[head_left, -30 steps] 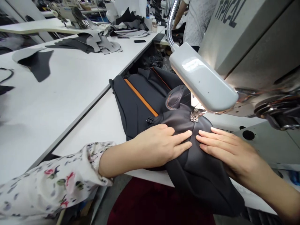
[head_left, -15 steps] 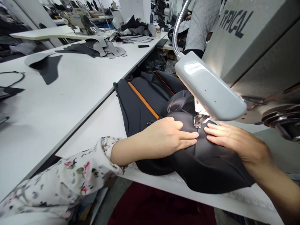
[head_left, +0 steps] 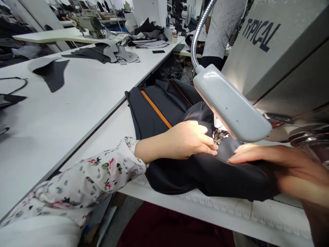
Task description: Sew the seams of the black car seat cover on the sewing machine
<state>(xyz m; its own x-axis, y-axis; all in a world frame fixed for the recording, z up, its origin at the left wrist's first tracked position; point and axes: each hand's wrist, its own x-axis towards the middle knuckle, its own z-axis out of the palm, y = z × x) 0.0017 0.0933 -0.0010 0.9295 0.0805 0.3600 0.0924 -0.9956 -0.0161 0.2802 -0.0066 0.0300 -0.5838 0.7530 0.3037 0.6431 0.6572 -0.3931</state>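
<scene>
The black padded cover (head_left: pixel 205 175) lies right under my hands, bunched across the table in front of me. Its long axis runs from my right forearm across to below my left wrist, and a flatter stretch with an orange stripe (head_left: pixel 155 109) reaches away past my left hand, toward the far table edge.

My left hand (head_left: pixel 185 140) is nearer that striped stretch and nearer the presser foot (head_left: pixel 219 136) of the sewing machine. Its fingers sit close together, bent and pressing down on a fold, with the tips just beside the foot. I see no pinch there. My right hand (head_left: pixel 272 164) lies flatter, fingers together and stretched toward the foot, pressing on the cover. It is blurred, so I cannot tell whether it grips anything.

The lamp head (head_left: pixel 228 103) hangs just above my right fingers and hides part of the foot, and its bendy metal neck (head_left: pixel 196 41) rises behind it. The grey machine head (head_left: pixel 272 61), marked TYPICAL, fills the space beyond my right hand. My flowered sleeve (head_left: pixel 89 178) runs back from my left wrist along the white table (head_left: pixel 97 128).

Past my left hand, on the next table (head_left: pixel 77 85), lie cut grey and black pieces (head_left: pixel 113 53) and a phone (head_left: pixel 158 51). Far ahead stands a person in a grey top (head_left: pixel 221 31).
</scene>
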